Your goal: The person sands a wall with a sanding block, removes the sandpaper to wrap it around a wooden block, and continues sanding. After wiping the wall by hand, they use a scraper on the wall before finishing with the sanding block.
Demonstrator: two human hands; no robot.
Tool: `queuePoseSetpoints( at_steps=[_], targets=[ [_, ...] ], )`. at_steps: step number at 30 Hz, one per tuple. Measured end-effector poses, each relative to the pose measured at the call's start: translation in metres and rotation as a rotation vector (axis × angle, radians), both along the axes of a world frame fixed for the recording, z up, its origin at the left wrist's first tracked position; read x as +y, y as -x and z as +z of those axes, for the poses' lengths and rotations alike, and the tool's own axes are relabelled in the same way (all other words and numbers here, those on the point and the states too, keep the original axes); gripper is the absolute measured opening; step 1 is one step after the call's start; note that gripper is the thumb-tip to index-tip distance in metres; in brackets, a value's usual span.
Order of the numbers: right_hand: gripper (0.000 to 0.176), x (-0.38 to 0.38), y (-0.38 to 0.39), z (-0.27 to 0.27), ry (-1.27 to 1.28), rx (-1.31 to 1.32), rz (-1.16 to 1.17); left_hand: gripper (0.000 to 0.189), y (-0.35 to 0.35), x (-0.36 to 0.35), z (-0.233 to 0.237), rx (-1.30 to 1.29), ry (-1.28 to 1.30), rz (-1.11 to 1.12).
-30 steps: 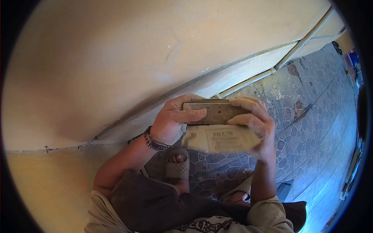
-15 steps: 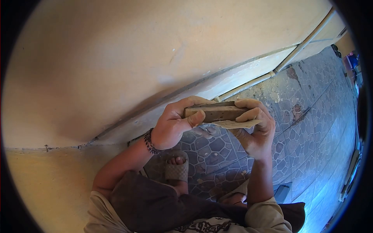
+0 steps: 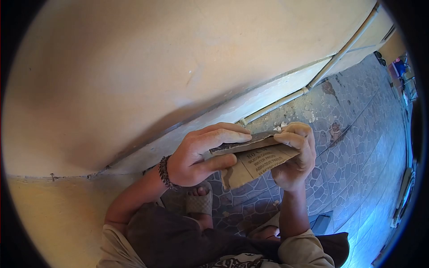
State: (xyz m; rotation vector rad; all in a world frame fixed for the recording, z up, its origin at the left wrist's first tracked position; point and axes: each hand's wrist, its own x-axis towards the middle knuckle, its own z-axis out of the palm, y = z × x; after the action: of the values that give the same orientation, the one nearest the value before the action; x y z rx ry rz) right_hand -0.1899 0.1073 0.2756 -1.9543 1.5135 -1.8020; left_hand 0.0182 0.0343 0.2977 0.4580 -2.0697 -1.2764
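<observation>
A folded sheet of abrasive paper (image 3: 259, 164) is held between both hands, its brown printed back facing up and its dark gritty side showing along the upper fold. My left hand (image 3: 201, 154), with a dark bracelet at the wrist, pinches the left end between thumb and fingers. At the right end, my right hand (image 3: 297, 154) has its fingers curled over the edge, the thumb mostly hidden beneath. Pale dust covers the fingers of both hands. The block seen earlier cannot be made out.
A beige wall (image 3: 134, 67) rises ahead and to the left, with a pipe (image 3: 330, 67) along its base. Below lies a stone-patterned floor (image 3: 330, 174) with pale flakes. A sandalled foot (image 3: 199, 201) and a grey object (image 3: 321, 223) are lower down.
The paper has swung downward and opened toward me, so its printed back now shows. The wooden-looking block is no longer visible. Both hands have shifted slightly down and keep their hold.
</observation>
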Motion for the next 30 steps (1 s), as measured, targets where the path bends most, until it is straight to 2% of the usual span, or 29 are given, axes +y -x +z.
queuePoseSetpoints(
  at_steps=[8, 11, 14, 17, 20, 23, 28, 30],
  targets=[
    [0.046, 0.003, -0.004, -0.006, 0.075, 0.048, -0.011, 0.032, -0.003, 0.004, 0.013, 0.01, -0.256, 0.081],
    [0.046, 0.003, -0.004, -0.003, 0.062, 0.114, 0.009, 0.024, 0.004, 0.007, 0.016, 0.066, -0.195, 0.249],
    [0.045, 0.001, -0.003, -0.006, 0.057, 0.143, 0.036, 0.021, 0.004, 0.008, 0.014, 0.072, -0.26, 0.296],
    [0.044, 0.001, -0.004, -0.005, 0.024, 0.155, 0.037, 0.022, 0.005, 0.008, 0.013, 0.039, -0.215, 0.412],
    [0.045, 0.0, -0.005, -0.005, 0.006, 0.159, 0.046, 0.024, 0.018, 0.011, 0.013, 0.184, -0.44, 0.503],
    [0.047, -0.001, -0.005, -0.009, -0.012, 0.179, 0.073, 0.026, 0.009, 0.008, 0.009, 0.13, -0.747, 0.436],
    [0.05, -0.005, -0.002, -0.012, -0.068, 0.214, 0.166, 0.025, 0.003, 0.004, 0.006, 0.085, -0.715, 0.443],
    [0.045, -0.005, -0.001, -0.01, -0.102, 0.178, 0.193, 0.025, 0.003, 0.004, 0.005, 0.09, -0.711, 0.44]
  ],
)
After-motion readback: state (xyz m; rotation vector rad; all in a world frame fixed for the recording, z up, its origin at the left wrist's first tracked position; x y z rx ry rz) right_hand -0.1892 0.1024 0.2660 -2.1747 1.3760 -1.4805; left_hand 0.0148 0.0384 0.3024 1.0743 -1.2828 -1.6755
